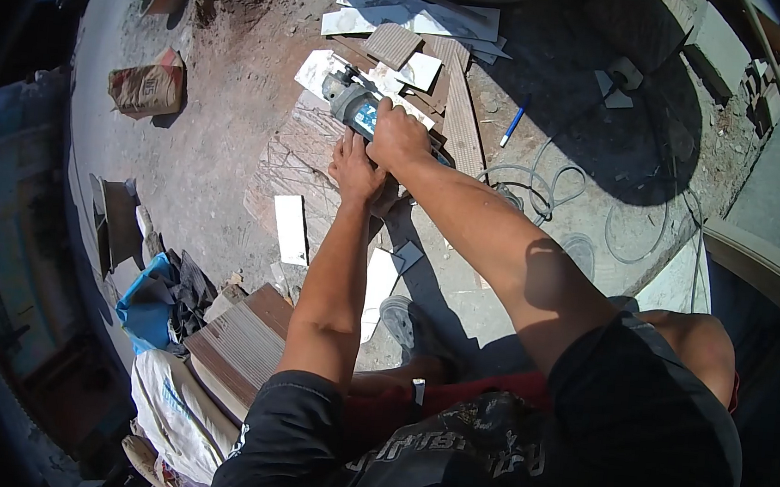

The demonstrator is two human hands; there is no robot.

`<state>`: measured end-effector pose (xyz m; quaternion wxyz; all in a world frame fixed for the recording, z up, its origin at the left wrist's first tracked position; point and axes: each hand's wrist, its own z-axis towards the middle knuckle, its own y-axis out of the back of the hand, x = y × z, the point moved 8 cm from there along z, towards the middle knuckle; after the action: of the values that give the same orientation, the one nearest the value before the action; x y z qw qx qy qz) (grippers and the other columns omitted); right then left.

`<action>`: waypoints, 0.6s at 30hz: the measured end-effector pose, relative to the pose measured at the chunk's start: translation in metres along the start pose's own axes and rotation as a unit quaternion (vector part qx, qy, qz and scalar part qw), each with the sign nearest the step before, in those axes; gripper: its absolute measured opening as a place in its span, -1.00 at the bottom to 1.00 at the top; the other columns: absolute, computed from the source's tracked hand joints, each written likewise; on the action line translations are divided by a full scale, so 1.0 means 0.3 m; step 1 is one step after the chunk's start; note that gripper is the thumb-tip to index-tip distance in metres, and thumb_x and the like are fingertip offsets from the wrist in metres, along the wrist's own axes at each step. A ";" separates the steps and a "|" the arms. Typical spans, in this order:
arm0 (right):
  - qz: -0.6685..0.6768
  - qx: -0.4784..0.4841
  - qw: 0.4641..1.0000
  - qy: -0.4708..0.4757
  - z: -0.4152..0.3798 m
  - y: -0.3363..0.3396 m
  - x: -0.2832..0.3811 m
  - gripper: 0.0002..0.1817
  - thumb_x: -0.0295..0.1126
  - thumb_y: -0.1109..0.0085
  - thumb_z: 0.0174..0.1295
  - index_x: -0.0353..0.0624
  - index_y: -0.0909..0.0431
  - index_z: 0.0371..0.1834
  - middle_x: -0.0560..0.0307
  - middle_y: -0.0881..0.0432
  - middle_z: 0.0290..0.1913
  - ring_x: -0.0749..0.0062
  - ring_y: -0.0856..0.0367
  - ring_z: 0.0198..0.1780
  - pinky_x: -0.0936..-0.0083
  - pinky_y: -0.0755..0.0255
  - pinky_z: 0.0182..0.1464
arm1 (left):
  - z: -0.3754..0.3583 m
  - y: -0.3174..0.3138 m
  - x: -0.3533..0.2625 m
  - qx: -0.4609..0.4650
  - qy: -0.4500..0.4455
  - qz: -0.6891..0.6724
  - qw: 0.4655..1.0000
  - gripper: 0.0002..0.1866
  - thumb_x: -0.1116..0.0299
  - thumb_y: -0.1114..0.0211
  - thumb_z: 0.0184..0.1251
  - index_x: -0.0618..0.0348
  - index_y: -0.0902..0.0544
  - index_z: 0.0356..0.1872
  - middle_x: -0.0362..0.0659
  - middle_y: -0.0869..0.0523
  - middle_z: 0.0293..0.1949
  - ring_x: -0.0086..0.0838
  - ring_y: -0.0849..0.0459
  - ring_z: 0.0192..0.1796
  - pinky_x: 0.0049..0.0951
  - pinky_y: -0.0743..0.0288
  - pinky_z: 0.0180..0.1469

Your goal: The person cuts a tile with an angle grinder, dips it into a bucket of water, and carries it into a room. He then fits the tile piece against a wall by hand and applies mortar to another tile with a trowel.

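Right hand (401,139) closed around the body of the angle grinder (357,109), which is positioned above the scored slab (290,165) on the ground. Left hand (357,168) low beside the grinder, fingers bent; whether it pinches anything cannot be determined.

- The single view looks from the person's head, forward and steeply down at the ground (214,182).
- Nearest is the black shirt (482,465); the left hand (357,168), right hand (402,138) and grinder (355,109) show farther off.
- Its wide, curved edges darken.
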<state>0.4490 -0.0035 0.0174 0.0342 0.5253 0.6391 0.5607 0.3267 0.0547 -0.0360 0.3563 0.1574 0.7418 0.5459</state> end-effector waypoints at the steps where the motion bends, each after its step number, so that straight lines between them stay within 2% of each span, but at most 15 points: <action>1: -0.001 0.000 1.000 0.000 0.001 -0.001 0.000 -0.37 -0.35 -0.36 -0.03 -0.33 -0.33 0.12 -0.28 -0.62 -0.02 -0.12 -0.67 0.04 0.19 -0.59 0.10 | 0.000 0.000 0.000 0.002 0.002 0.000 1.000 -0.14 0.09 -0.44 0.03 -0.02 -0.31 0.41 -0.09 -0.20 0.53 0.00 -0.15 0.50 0.23 -0.08 0.34; 18: -0.008 0.013 1.000 -0.004 0.001 0.000 0.000 -0.31 -0.30 -0.41 -0.05 -0.33 -0.31 0.14 -0.25 -0.61 0.00 -0.09 -0.67 0.06 0.20 -0.58 0.12 | 0.003 -0.009 0.007 -0.003 -0.004 0.013 1.000 -0.14 0.08 -0.45 0.00 0.02 -0.32 0.39 -0.09 -0.21 0.52 -0.02 -0.16 0.50 0.24 -0.09 0.33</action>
<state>0.4492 -0.0032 0.0174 0.0345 0.5230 0.6501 0.5501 0.3262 0.0556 -0.0392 0.3526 0.1676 0.7365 0.5524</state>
